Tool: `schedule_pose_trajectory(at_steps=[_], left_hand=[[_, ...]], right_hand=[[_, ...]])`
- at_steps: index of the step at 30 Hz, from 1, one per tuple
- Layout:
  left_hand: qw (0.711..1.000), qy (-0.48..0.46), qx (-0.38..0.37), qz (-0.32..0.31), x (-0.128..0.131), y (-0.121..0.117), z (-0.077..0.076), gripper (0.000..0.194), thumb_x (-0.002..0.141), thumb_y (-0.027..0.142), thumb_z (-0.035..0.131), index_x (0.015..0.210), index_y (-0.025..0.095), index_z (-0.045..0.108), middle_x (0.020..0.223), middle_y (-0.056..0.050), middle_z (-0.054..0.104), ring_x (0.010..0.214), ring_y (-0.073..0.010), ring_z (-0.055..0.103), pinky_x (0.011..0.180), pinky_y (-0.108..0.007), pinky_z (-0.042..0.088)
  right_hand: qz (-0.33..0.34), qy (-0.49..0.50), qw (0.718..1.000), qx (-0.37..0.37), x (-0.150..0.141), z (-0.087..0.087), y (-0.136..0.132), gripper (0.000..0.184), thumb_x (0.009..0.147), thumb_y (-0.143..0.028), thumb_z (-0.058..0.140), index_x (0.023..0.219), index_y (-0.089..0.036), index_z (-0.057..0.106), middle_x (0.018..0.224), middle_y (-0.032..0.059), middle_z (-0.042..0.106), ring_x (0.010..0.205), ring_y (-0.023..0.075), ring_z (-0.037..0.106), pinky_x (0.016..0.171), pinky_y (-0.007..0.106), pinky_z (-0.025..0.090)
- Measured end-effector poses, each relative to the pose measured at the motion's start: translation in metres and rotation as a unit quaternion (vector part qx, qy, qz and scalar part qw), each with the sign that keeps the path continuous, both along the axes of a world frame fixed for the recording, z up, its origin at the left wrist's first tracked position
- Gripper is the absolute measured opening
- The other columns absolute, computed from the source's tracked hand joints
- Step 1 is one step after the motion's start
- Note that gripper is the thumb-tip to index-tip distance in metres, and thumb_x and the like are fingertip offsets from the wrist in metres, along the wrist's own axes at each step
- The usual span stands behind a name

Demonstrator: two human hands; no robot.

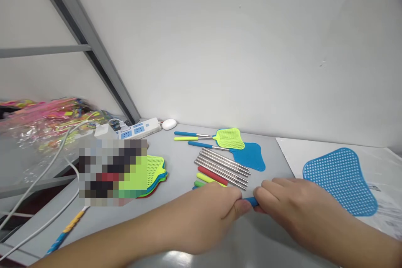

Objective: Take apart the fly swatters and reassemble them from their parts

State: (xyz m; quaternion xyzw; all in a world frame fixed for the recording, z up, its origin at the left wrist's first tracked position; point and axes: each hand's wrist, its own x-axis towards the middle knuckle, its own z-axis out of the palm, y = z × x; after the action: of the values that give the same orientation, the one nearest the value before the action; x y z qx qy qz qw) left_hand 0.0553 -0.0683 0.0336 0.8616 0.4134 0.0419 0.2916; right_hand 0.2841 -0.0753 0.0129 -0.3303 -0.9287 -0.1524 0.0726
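Observation:
Both my hands meet near the table's front edge around a blue fly swatter. My left hand (pixel 209 213) is closed on its blue handle (pixel 250 201), of which a short piece shows between my hands. My right hand (pixel 289 207) is also closed round the handle, and the swatter's blue mesh head (pixel 341 178) sticks out to the right beyond it. Just behind my hands lie several loose telescopic metal rods (pixel 223 167) with red, yellow and green grips.
Finished green and blue swatters (pixel 230 144) lie further back. A stack of mesh heads (pixel 153 173) sits to the left beside a blurred patch. A power strip (pixel 138 128), cables, a white mouse-like object (pixel 169 124) and bagged colourful items (pixel 40 121) fill the left. Papers (pixel 385 201) lie right.

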Motion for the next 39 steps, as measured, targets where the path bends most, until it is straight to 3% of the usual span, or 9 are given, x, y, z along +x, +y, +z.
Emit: schedule_pose_trajectory(at_steps=[6,12,16,18,23,27,28,32,39], left_hand=[[0.958,-0.065,-0.273,-0.055,0.004,-0.010,0.024,0.043,0.100,0.042,0.024,0.064,0.021,0.036,0.056,0.005,0.040,0.051,-0.0104,0.037,0.048,-0.021,0.030],[0.934,-0.072,-0.346,-0.060,-0.007,-0.041,0.035,0.038,0.100,0.041,0.027,0.068,0.021,0.038,0.058,0.006,0.035,0.053,-0.0096,0.032,0.048,-0.020,0.027],[0.996,-0.012,-0.073,-0.040,-0.010,-0.052,0.029,0.034,0.101,0.034,0.028,0.074,0.021,0.045,0.063,0.005,0.047,0.053,-0.0106,0.042,0.048,-0.022,0.027],[0.993,0.059,0.093,-0.039,-0.008,-0.055,0.025,0.026,0.098,0.032,0.036,0.079,0.022,0.050,0.060,0.004,0.049,0.046,-0.0124,0.041,0.045,-0.026,0.022],[0.899,0.135,0.403,-0.106,-0.003,-0.066,0.034,0.003,0.084,0.023,0.054,0.086,0.021,0.054,0.068,-0.001,0.055,0.056,-0.0189,0.050,0.048,-0.031,0.023],[0.830,0.127,0.512,-0.181,-0.007,-0.079,0.050,0.009,0.084,0.017,0.049,0.091,0.020,0.054,0.068,-0.001,0.054,0.058,-0.0179,0.046,0.050,-0.034,0.025],[0.822,0.129,0.518,-0.199,-0.008,-0.082,0.050,0.009,0.084,0.015,0.049,0.091,0.020,0.053,0.067,-0.001,0.052,0.057,-0.0175,0.044,0.050,-0.034,0.024],[0.826,0.140,0.500,-0.219,-0.009,-0.090,0.039,0.009,0.081,0.012,0.050,0.084,0.021,0.049,0.058,0.001,0.048,0.047,-0.0161,0.041,0.044,-0.033,0.019],[0.940,0.223,0.231,-0.117,0.001,-0.081,0.043,0.012,0.077,0.020,0.062,0.084,0.021,0.052,0.058,0.001,0.056,0.037,-0.0179,0.048,0.034,-0.027,0.013]], right_hand=[[0.007,-0.046,0.998,-0.032,0.003,0.025,-0.028,0.023,0.080,-0.013,0.051,0.078,-0.027,0.033,0.061,-0.0068,0.053,0.044,0.0161,0.050,0.045,0.031,0.012],[0.020,-0.053,0.998,-0.022,-0.008,0.039,-0.057,0.023,0.080,-0.018,0.059,0.075,-0.027,0.038,0.060,-0.0065,0.054,0.043,0.0161,0.051,0.043,0.032,0.015],[-0.005,-0.022,0.998,-0.057,-0.013,0.036,-0.059,0.023,0.073,-0.009,0.059,0.075,-0.026,0.044,0.063,-0.0047,0.057,0.047,0.0173,0.053,0.043,0.030,0.021],[-0.045,0.001,0.987,-0.153,-0.015,0.041,-0.058,0.019,0.079,-0.007,0.055,0.076,-0.025,0.048,0.067,-0.0036,0.060,0.049,0.0153,0.054,0.043,0.028,0.025],[-0.103,0.060,0.897,-0.425,-0.023,0.085,-0.056,0.022,0.093,-0.014,0.044,0.088,-0.027,0.061,0.065,-0.0058,0.059,0.051,0.0092,0.052,0.040,0.018,0.031],[-0.085,0.061,0.779,-0.618,-0.023,0.099,-0.065,0.028,0.098,-0.028,0.039,0.086,-0.025,0.063,0.057,-0.0071,0.041,0.046,0.0076,0.035,0.037,0.016,0.027],[-0.086,0.076,0.778,-0.617,-0.023,0.094,-0.069,0.026,0.097,-0.029,0.040,0.087,-0.024,0.064,0.058,-0.0069,0.043,0.046,0.0075,0.033,0.037,0.017,0.026],[-0.137,0.103,0.864,-0.473,-0.029,0.064,-0.087,0.022,0.088,-0.031,0.053,0.071,-0.024,0.064,0.051,-0.0064,0.050,0.040,0.0073,0.027,0.034,0.021,0.016],[-0.126,0.041,0.950,-0.285,-0.043,0.064,-0.077,0.020,0.082,-0.019,0.057,0.062,-0.023,0.060,0.051,-0.0037,0.058,0.038,0.0072,0.040,0.037,0.023,0.016]])
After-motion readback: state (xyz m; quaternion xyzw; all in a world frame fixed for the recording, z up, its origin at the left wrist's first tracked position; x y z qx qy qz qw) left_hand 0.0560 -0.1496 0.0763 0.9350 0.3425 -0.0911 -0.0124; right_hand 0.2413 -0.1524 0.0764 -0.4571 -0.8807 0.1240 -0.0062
